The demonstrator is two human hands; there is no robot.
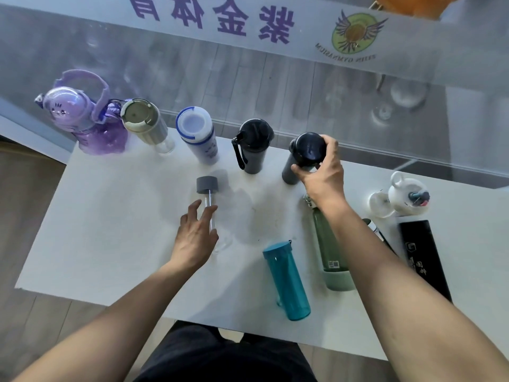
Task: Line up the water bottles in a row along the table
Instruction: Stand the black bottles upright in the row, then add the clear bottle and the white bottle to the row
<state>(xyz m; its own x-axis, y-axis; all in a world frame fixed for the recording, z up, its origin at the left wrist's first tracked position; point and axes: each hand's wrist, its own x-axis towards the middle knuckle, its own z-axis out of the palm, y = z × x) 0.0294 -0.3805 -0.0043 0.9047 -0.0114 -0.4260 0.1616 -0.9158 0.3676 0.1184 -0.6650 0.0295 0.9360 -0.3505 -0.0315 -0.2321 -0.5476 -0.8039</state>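
Along the far edge of the white table [110, 230] stand a purple bottle [82, 119], an olive-lidded bottle [146, 122], a white-and-blue bottle [198, 136] and a dark grey bottle with a strap [254, 144]. My right hand [322, 172] grips the black lid of a grey bottle [292, 169] standing at the right end of that row. My left hand [197, 232] rests, fingers spread, on a clear bottle with a grey cap [208, 188]. Lying flat nearer me are a teal bottle [286, 279], a green bottle [327, 244] and a black bottle [424, 255].
A white bottle with a loop handle [407, 197] stands at the right of the table. A glass wall with purple lettering [220, 20] runs just behind the table's far edge. Wooden floor shows to the left.
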